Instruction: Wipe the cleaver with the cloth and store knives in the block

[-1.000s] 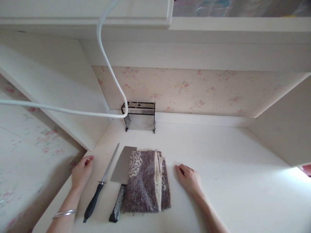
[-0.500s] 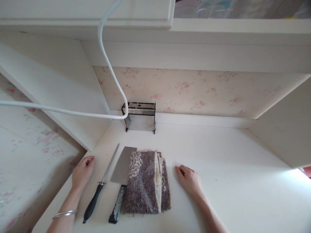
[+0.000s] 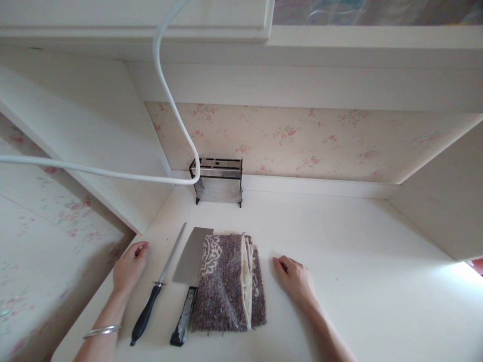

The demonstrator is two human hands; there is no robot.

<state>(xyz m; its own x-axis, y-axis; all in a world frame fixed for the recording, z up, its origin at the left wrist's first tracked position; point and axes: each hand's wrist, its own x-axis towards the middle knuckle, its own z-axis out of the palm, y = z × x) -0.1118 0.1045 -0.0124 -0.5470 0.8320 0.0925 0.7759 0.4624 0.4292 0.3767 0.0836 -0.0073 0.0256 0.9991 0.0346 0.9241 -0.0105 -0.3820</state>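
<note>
My left hand (image 3: pixel 129 266) rests on the white counter near its left edge, fingers curled in with nothing in them. Just right of it lies a honing steel (image 3: pixel 152 296) with a black handle. Beside that is a cleaver (image 3: pixel 191 255), its broad grey blade partly hidden under a folded brown-purple towel (image 3: pixel 222 296) with a cream pattern; its worn black handle (image 3: pixel 183 318) points toward me. On the towel's right, a little apart from it, my right hand (image 3: pixel 293 275) lies on the counter, loosely closed and holding nothing.
A metal knife block (image 3: pixel 218 183) with black ends stands at the back against the wall. A white cable (image 3: pixel 175 108) hangs across the view in front of it. Cabinets (image 3: pixel 132 20) overhang the white counter (image 3: pixel 339 236), and a side panel (image 3: pixel 90 115) bounds the left.
</note>
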